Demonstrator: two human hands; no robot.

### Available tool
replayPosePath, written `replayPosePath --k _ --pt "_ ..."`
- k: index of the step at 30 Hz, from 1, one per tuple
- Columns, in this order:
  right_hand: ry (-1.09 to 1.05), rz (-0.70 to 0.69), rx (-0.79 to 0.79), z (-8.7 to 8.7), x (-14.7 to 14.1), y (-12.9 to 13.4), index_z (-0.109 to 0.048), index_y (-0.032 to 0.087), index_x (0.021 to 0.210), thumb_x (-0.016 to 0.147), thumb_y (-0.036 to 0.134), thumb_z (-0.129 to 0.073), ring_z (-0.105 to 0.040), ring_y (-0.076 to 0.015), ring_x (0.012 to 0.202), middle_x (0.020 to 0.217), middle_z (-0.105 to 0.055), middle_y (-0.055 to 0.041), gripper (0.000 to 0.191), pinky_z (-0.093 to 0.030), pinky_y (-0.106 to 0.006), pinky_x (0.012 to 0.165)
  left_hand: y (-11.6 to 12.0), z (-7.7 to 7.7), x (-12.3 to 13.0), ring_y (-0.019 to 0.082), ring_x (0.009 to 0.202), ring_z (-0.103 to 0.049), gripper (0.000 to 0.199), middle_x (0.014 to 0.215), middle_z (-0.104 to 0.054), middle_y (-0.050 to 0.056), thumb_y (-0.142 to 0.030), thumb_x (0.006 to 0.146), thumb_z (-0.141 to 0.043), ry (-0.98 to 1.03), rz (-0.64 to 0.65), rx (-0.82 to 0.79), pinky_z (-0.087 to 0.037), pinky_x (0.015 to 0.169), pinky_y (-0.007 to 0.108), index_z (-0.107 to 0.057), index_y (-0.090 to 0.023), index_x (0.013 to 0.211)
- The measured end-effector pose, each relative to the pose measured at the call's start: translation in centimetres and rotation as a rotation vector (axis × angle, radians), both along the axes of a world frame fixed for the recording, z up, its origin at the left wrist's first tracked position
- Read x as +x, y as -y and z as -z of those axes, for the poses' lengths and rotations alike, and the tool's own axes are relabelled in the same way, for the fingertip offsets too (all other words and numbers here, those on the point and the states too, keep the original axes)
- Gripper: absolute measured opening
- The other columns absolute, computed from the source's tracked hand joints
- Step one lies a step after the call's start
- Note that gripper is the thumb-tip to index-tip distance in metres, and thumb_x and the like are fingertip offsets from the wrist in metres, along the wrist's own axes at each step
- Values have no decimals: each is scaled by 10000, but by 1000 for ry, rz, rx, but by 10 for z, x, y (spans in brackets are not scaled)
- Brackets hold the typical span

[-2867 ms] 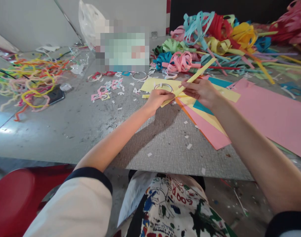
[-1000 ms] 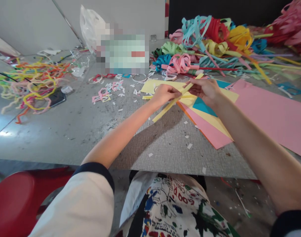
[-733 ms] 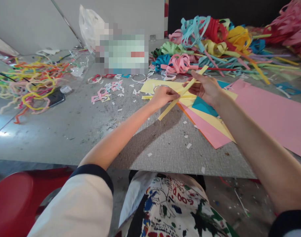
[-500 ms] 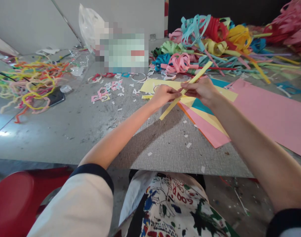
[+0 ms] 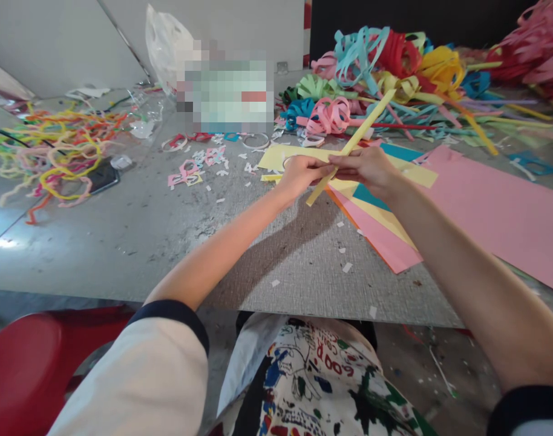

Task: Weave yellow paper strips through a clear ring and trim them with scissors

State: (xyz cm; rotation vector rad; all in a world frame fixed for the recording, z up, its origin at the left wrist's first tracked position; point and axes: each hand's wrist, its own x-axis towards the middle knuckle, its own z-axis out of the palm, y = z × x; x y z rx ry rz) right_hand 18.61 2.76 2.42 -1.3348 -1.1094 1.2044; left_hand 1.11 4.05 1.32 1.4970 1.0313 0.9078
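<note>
Between my two hands a narrow yellow paper stick (image 5: 368,123) slants up and to the right, above the table. My left hand (image 5: 304,173) pinches it near its lower part. My right hand (image 5: 366,167) grips it just above, fingertips close to those of the left. Beneath the hands lie a pale yellow paper sheet (image 5: 273,157), a blue sheet (image 5: 371,197) and a pink sheet (image 5: 394,257), fanned over one another. A white tape ring, partly hidden by my left hand, rests on the yellow sheet.
A heap of curled paper flowers (image 5: 331,115) and strips fills the back right. Large pink paper (image 5: 494,212) lies at right. Fuzzy pipe cleaners (image 5: 63,151) lie at left by a phone (image 5: 104,178). Small scraps (image 5: 347,267) dot the table; a red stool (image 5: 26,369) stands lower left.
The yellow paper stick has slid up and to the right through my fingers, so less of it sticks out below. Its tilt is a little steeper. Both hands have barely moved.
</note>
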Motion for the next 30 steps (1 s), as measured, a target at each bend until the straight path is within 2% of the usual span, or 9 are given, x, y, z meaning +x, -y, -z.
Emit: replayPosePath --k 5,11,17,20,24,30 --pt "-6 111 -34 -3 1 -5 -770 217 769 904 171 -856 -807 -176 837 812 -805 -44 166 -697 -277 845 2 5 -2 122 755 -660 218 793 -777 27 -329 881 -870 -14 -43 9 -501 752 265 -784 -193 735" --pt "-13 -3 -22 3 -1 -3 -760 232 739 923 202 -844 -794 -157 823 818 -805 -31 204 -695 -285 908 -1 10 1 118 724 -638 277 763 -737 18 -355 876 -890 20 -55 45 -489 720 271 -752 -193 699" --pt "-12 69 72 9 3 -9 -779 201 822 941 248 -850 -822 -212 996 940 -837 -88 146 -685 -296 910 3 16 2 106 680 -626 303 745 -723 30 -373 911 -857 39 -5 33 -495 694 284 -756 -187 694" --pt "-17 54 40 9 0 -7 -786 206 817 996 233 -783 -817 -190 985 941 -835 -81 181 -678 -289 932 2 17 3 102 643 -592 397 671 -666 12 -429 925 -841 10 -9 95 -474 661 282 -707 -206 625" --pt "-4 36 27 9 -7 -4 -768 223 788 973 207 -789 -819 -206 971 895 -824 -59 187 -691 -319 928 -4 17 4 111 636 -580 487 611 -604 -6 -502 925 -826 -28 -26 175 -468 645 281 -645 -222 570" --pt "16 78 64 10 -8 -7 -758 203 826 985 221 -780 -824 -231 1018 922 -821 -83 161 -690 -337 915 -1 14 4 98 654 -618 341 699 -703 7 -419 929 -842 5 -28 152 -496 657 258 -736 -200 691"
